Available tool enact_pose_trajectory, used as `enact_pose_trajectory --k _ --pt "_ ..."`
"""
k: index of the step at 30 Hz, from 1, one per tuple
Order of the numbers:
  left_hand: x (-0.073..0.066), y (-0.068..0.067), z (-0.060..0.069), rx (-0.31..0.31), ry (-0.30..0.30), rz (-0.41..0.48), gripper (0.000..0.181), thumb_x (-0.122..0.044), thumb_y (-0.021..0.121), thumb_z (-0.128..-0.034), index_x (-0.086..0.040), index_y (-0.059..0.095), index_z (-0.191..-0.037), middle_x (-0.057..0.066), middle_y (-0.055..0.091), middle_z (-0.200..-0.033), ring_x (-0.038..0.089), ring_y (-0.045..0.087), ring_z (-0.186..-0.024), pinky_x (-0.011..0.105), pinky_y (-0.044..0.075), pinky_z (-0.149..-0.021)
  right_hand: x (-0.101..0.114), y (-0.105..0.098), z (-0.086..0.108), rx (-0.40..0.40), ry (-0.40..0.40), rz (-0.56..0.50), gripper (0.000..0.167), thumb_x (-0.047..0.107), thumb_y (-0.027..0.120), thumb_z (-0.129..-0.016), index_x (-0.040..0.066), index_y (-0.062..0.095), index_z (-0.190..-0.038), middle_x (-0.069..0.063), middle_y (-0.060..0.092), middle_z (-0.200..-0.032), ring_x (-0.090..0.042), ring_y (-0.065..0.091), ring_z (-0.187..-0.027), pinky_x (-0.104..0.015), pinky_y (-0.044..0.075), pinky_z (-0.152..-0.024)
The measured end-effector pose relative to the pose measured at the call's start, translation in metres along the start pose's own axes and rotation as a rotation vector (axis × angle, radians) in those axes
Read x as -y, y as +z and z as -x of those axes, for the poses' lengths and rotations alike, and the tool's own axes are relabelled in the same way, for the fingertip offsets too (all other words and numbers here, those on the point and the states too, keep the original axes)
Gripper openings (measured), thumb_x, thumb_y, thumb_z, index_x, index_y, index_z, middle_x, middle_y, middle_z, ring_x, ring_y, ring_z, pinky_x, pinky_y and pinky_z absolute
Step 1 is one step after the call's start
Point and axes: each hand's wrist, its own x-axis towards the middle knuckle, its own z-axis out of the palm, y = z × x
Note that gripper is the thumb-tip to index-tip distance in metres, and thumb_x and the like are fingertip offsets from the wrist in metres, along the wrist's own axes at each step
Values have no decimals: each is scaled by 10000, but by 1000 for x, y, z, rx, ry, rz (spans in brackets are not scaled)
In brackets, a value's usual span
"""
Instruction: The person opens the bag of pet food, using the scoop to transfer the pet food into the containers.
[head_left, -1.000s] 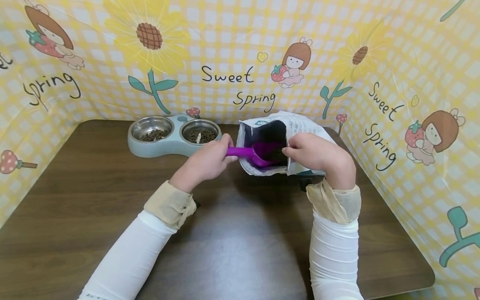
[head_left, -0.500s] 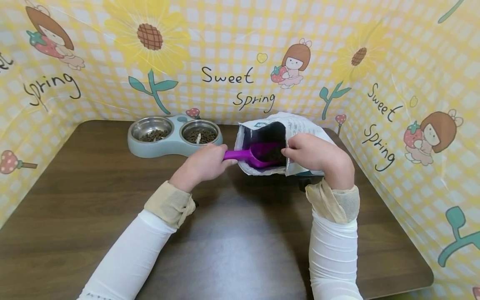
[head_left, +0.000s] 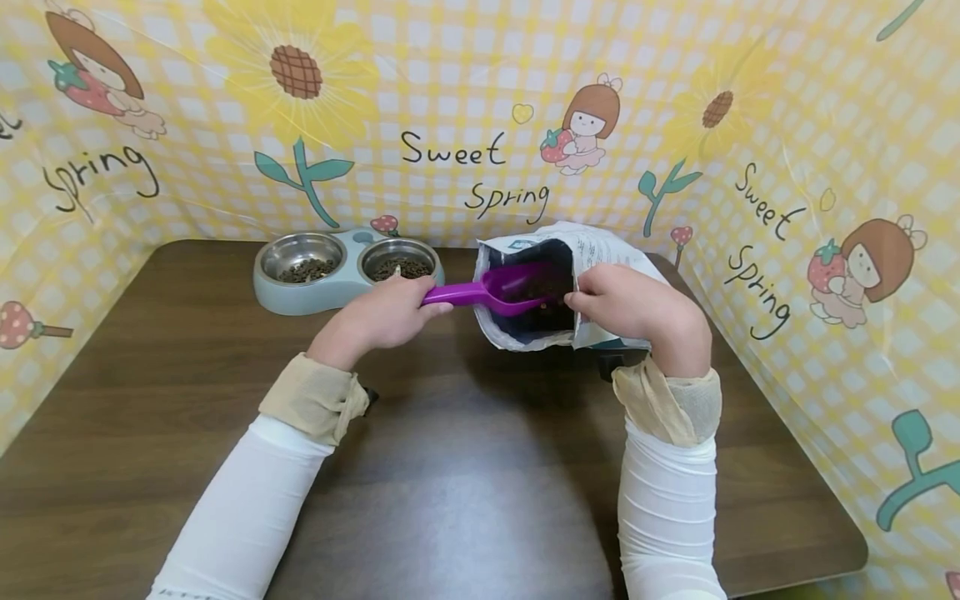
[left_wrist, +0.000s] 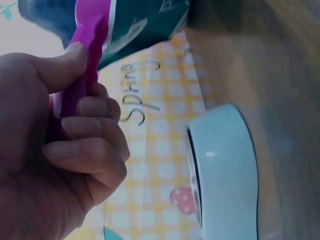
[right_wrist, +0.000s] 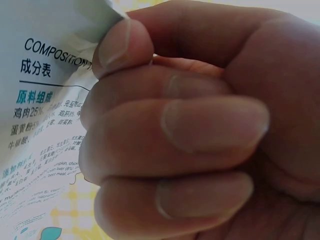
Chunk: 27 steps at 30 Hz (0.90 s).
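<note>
My left hand [head_left: 382, 312] grips the handle of a purple scoop [head_left: 459, 293], its fingers curled round it in the left wrist view. The scoop's bowl lies partly inside the mouth of a white pet food bag [head_left: 615, 242], with brown kibble [head_left: 532, 290] in it. My right hand [head_left: 633, 308] pinches the near edge of the bag's opening between thumb and forefinger; in the right wrist view its other fingers are curled beside the printed bag [right_wrist: 45, 115]. The bag lies on its side, its mouth facing left. Its depths are dark.
A light blue double feeder [head_left: 300, 300] stands at the back left of the brown table [head_left: 450, 467], with kibble in both metal bowls. A small pale stick-like thing shows in the right bowl. A yellow checked cloth [head_left: 450, 100] walls the back and sides.
My left hand has drawn the scoop left and slightly up, partly out of the bag's mouth. My right hand keeps its pinch on the bag and has barely moved.
</note>
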Motion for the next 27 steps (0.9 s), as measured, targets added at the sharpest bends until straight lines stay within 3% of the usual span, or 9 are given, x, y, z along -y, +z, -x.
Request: enact_pose_trajectory --k 6,14,27 --pt "4 -8 5 33 -13 25 333 -431 522 -1146 -110 612 -1141 46 603 -841 217 579 -780 395 499 -785 0 0 -1 3 1 -5 407 242 541 -1119 139 538 -725 24 443 -706 -188 490 -698 -341 419 -722" --pt "10 -19 14 46 -13 61 310 -410 539 -1143 -116 593 -1062 20 545 -775 165 500 -659 328 433 -660 0 0 -1 6 5 -4 422 236 535 -1123 148 516 -711 26 427 -699 -186 470 -684 -342 408 -709" --pt "22 -27 24 52 0 52 315 -423 533 -1143 -132 577 -1030 12 512 -780 173 482 -674 334 419 -661 0 0 -1 12 13 -14 419 233 532 -1123 145 513 -714 24 427 -700 -186 469 -682 -341 407 -700"
